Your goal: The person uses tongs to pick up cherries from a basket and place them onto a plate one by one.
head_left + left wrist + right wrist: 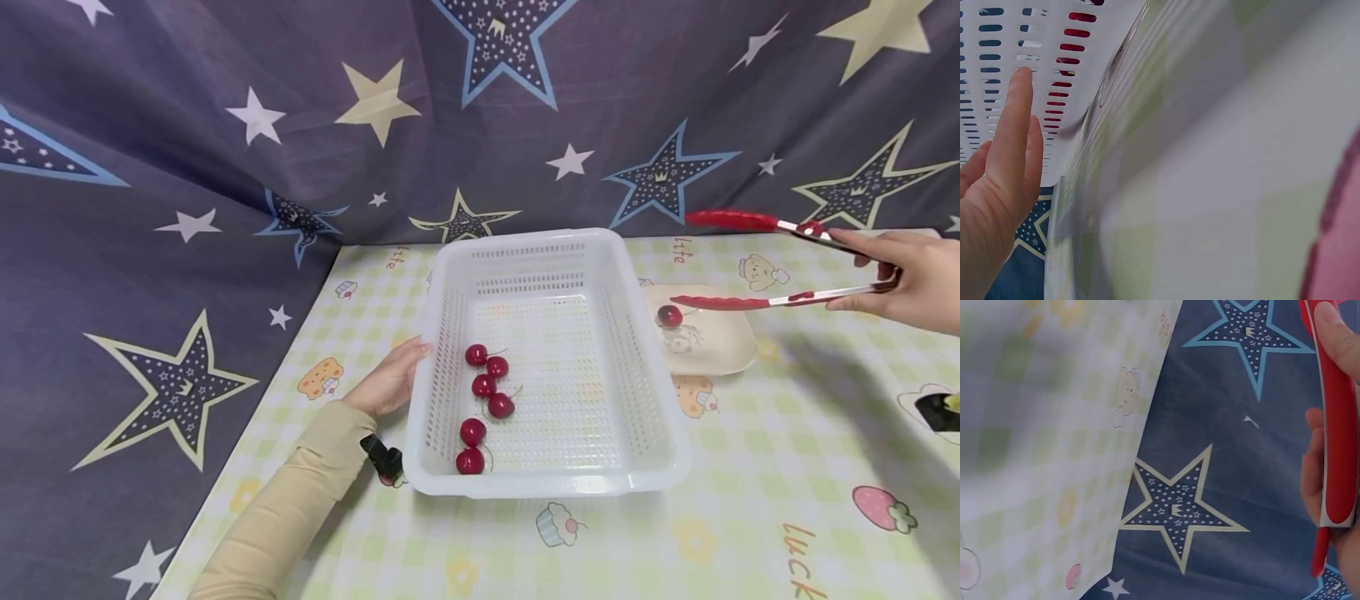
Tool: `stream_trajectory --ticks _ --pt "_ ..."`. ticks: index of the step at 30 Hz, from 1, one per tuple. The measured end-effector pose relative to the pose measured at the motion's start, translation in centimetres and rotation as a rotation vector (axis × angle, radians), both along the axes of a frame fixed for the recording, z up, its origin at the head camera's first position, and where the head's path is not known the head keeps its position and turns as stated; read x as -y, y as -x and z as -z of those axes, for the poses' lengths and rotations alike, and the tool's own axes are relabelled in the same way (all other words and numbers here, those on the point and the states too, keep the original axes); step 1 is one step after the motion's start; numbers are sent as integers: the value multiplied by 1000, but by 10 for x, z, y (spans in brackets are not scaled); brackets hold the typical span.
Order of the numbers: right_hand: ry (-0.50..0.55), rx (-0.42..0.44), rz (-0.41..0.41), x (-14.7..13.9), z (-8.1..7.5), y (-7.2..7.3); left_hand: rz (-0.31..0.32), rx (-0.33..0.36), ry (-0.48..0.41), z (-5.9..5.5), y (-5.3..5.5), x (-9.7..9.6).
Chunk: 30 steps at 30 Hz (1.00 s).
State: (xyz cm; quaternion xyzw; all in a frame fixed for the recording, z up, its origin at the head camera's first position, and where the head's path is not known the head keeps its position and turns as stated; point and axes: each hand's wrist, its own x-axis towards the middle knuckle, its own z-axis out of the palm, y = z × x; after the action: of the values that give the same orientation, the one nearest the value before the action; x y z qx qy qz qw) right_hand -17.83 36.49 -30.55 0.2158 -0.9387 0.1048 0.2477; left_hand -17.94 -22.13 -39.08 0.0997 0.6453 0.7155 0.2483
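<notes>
A white plastic basket (pixel 645 417) with slotted walls stands mid-table, with several dark red cherries (pixel 501 406) along the left of its floor. My left hand (pixel 393 375) rests on the basket's left wall; in the left wrist view its fingers (pixel 1013 125) lie extended along the slots. At the right, my right hand (pixel 911 279) grips red-tipped metal tongs (pixel 731 220), their two arms spread wide with nothing between the tips. The lower tip is over a cream plate (pixel 727 350), close to a single cherry (pixel 670 316) with a stem. The right wrist view shows the tongs' red handle (pixel 1340 437).
The table carries a green checked cloth (pixel 600 550) with printed cartoons. A dark curtain (pixel 315 183) with stars hangs behind the table and down its left side. The plate stands just right of the basket, partly behind its rim.
</notes>
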Motion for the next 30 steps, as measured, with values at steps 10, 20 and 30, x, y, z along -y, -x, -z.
stream_trajectory --ticks 10,20,30 --pt "-101 39 8 28 -24 1 -5 -1 24 -2 -1 0" --pt "-176 94 -50 63 -49 6 13 3 32 -3 0 -1" --pt "-205 90 -214 101 -74 10 11 -8 48 -3 0 0"
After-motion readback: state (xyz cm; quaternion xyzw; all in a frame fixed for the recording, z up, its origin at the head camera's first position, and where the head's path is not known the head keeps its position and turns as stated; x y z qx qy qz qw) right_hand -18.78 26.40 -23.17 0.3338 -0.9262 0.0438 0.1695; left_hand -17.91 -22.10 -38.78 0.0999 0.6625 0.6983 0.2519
